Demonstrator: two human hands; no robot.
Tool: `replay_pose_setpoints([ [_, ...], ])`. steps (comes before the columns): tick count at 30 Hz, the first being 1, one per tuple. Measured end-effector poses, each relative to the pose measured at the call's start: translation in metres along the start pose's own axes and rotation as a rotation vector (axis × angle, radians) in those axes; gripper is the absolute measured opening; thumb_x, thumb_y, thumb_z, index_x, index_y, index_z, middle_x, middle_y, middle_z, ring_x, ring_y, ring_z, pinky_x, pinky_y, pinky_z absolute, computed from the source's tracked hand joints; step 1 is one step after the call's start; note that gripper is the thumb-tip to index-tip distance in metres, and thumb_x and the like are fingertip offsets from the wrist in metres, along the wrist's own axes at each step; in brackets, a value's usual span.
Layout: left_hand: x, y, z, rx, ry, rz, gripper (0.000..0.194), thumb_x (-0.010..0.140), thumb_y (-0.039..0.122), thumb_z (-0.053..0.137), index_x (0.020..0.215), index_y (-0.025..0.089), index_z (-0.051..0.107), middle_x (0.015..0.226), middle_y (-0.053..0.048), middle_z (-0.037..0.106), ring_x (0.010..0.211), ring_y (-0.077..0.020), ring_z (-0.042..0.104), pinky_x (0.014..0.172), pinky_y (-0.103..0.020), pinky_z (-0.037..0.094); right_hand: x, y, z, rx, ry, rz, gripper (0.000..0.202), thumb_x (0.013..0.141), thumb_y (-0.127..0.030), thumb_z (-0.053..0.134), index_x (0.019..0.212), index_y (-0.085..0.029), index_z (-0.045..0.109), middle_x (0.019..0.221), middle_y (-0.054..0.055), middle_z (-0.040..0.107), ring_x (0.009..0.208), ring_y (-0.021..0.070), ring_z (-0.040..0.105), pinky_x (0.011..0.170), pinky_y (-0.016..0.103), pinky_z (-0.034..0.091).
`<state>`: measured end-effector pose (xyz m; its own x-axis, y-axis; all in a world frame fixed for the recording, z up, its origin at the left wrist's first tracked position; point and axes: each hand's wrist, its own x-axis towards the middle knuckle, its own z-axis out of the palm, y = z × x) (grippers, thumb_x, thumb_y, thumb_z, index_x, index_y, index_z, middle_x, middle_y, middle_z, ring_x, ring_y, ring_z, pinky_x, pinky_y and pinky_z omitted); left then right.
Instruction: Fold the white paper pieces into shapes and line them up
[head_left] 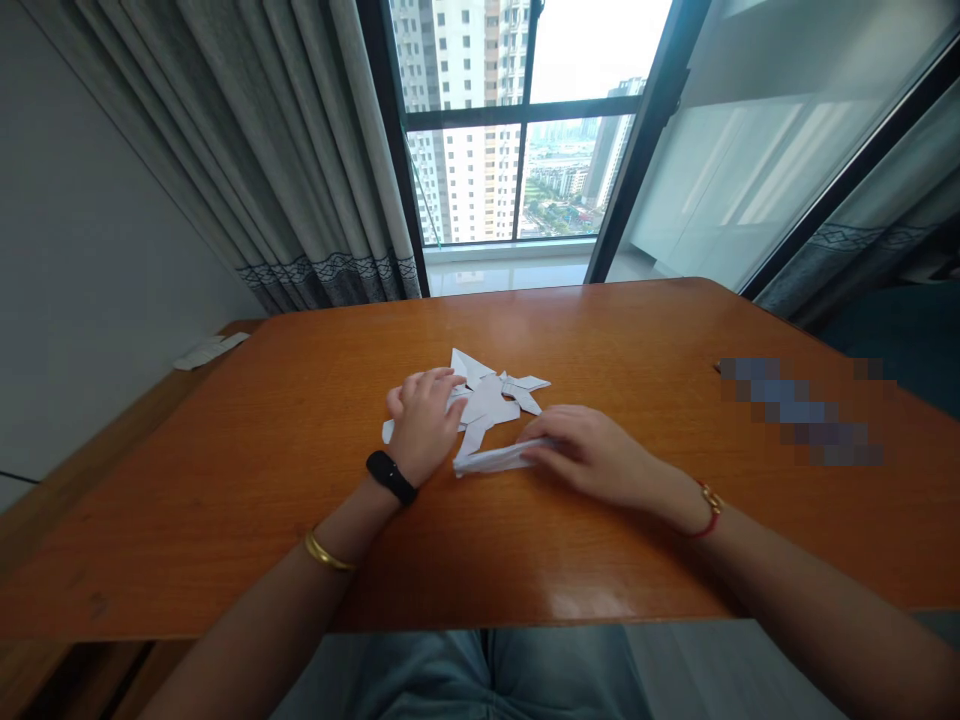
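Observation:
Several white paper pieces (491, 400), cut or torn into angular shapes, lie in a loose pile on the wooden table. My left hand (427, 415) rests over the pile's left side, fingers stretched out across the paper; it wears a black wristband. My right hand (592, 445) is closed, thumb and fingers pinching the right end of a narrow folded strip of white paper (491, 460). That strip lies in front of the pile, its left end near a pointed paper piece. Paper beneath my left palm is hidden.
The orange-brown table (300, 540) spreads around both hands, its front edge close to my lap. A pale paper (211, 351) sits at the far left edge. A pixelated object (802, 410) lies on the right. Beyond stand a curtain (300, 150) and a window.

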<state>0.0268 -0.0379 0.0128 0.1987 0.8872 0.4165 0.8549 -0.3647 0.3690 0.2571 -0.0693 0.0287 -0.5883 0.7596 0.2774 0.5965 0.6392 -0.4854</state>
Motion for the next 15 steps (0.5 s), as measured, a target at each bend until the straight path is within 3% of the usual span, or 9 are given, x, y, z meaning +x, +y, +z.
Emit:
replay_pose_setpoints([
  [2, 0.002, 0.001, -0.008, -0.155, 0.054, 0.018, 0.027, 0.095, 0.029, 0.038, 0.109, 0.022, 0.060, 0.123, -0.007, 0.060, 0.118, -0.0241, 0.049, 0.102, -0.045, 0.032, 0.000, -0.006, 0.010, -0.174, -0.043, -0.053, 0.015, 0.091, -0.022, 0.050, 0.093, -0.017, 0.064, 0.086, 0.006, 0.067, 0.081, 0.0189, 0.058, 0.075, 0.031, 0.042],
  [3, 0.002, 0.003, -0.011, -0.243, 0.006, 0.071, 0.028, 0.096, 0.031, 0.037, 0.110, 0.021, 0.059, 0.121, -0.007, 0.061, 0.115, -0.0224, 0.051, 0.100, -0.041, 0.036, 0.000, -0.008, 0.014, -0.231, -0.058, -0.058, 0.015, 0.091, -0.021, 0.049, 0.096, -0.017, 0.063, 0.088, 0.007, 0.066, 0.083, 0.0194, 0.058, 0.075, 0.031, 0.042],
  [5, -0.001, 0.008, -0.015, -0.337, -0.200, 0.210, 0.032, 0.091, 0.039, 0.046, 0.116, 0.020, 0.055, 0.116, -0.007, 0.063, 0.105, -0.0212, 0.057, 0.092, -0.034, 0.043, 0.001, -0.008, 0.020, -0.289, -0.096, -0.043, 0.015, 0.091, -0.021, 0.049, 0.101, -0.016, 0.060, 0.092, 0.008, 0.066, 0.085, 0.0200, 0.058, 0.076, 0.032, 0.042],
  [8, -0.010, 0.017, -0.014, -0.169, -0.438, 0.308, 0.041, 0.081, 0.045, 0.060, 0.113, 0.021, 0.055, 0.105, -0.006, 0.066, 0.091, -0.0231, 0.062, 0.080, -0.034, 0.048, 0.001, -0.007, 0.021, -0.334, -0.140, 0.007, 0.016, 0.091, -0.026, 0.050, 0.102, -0.016, 0.057, 0.097, 0.009, 0.065, 0.087, 0.0215, 0.058, 0.078, 0.033, 0.042],
  [11, -0.015, 0.022, -0.010, 0.058, -0.486, 0.316, 0.024, 0.087, 0.041, 0.053, 0.099, 0.020, 0.059, 0.096, -0.007, 0.067, 0.085, -0.0240, 0.063, 0.073, -0.033, 0.047, 0.002, -0.006, 0.018, -0.377, -0.165, 0.020, 0.018, 0.092, -0.032, 0.050, 0.098, -0.016, 0.056, 0.097, 0.010, 0.064, 0.087, 0.0222, 0.058, 0.078, 0.033, 0.041],
  [15, -0.015, 0.021, -0.008, 0.152, -0.512, 0.353, 0.020, 0.091, 0.038, 0.047, 0.093, 0.020, 0.058, 0.092, -0.006, 0.067, 0.082, -0.0245, 0.064, 0.068, -0.032, 0.047, 0.002, -0.007, 0.014, -0.443, -0.179, 0.020, 0.019, 0.095, -0.032, 0.045, 0.091, -0.017, 0.056, 0.093, 0.008, 0.065, 0.084, 0.0208, 0.059, 0.074, 0.031, 0.038],
])
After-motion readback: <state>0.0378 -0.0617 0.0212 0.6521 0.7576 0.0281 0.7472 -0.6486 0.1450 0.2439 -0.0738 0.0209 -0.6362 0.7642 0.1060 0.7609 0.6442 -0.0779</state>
